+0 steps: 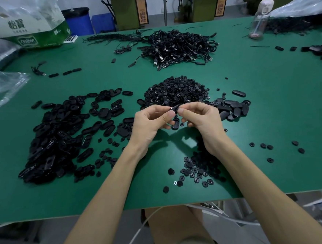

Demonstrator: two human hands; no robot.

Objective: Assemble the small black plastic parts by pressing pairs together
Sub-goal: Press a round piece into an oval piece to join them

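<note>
Green matting covers the broad table (pixel 261 126), which fills most of the view. Its near edge runs across the bottom, above the person's lap. Behind the far edge are a pale wall, dark green upright units (pixel 127 8), a blue bin (pixel 78 20) and a printed cardboard box (pixel 33 26) at the far left corner. A clear bottle (pixel 261 19) stands at the far right, next to crumpled plastic sheeting (pixel 304 3).

On the mat, a tangle of black cables (pixel 177 46) lies at the back. A wide heap of oval shells (pixel 58 140) spreads on the left, a mound of round pieces (pixel 175 91) sits in the middle, and a smaller cluster of ovals (pixel 233 107) lies to its right. Loose round discs (pixel 197 168) are scattered near the front edge.

Just in front of the mound and raised off the mat, the left hand (pixel 149 124) and right hand (pixel 200 119) meet. Both pinch one small black part (pixel 174 108) between thumbs and fingertips.
</note>
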